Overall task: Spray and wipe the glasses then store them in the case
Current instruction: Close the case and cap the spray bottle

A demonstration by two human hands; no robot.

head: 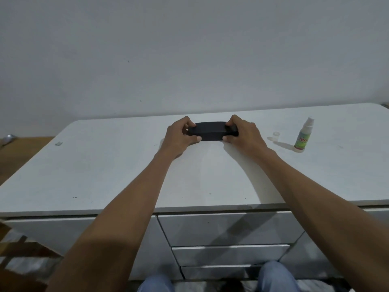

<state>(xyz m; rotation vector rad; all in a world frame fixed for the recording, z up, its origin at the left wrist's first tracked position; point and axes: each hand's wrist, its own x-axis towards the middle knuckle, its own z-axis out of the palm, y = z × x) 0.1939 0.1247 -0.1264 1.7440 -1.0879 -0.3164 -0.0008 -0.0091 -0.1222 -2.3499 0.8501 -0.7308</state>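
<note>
Both hands, left hand point(179, 137) and right hand point(242, 134), clasp the seemingly closed black case point(212, 131) ends between them.

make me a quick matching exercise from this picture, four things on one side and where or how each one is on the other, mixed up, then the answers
Things:
1. black case
2. spray bottle
3. clear cap
4. drawers

Places or states:
A. stands upright near the right end of the white tabletop, its cap off
B. lies shut on the tabletop, gripped at its ends by the left hand and the right hand
C. below the front edge of the tabletop
D. small, on the tabletop between the right hand and the bottle

Pairs: 1-B, 2-A, 3-D, 4-C
</note>
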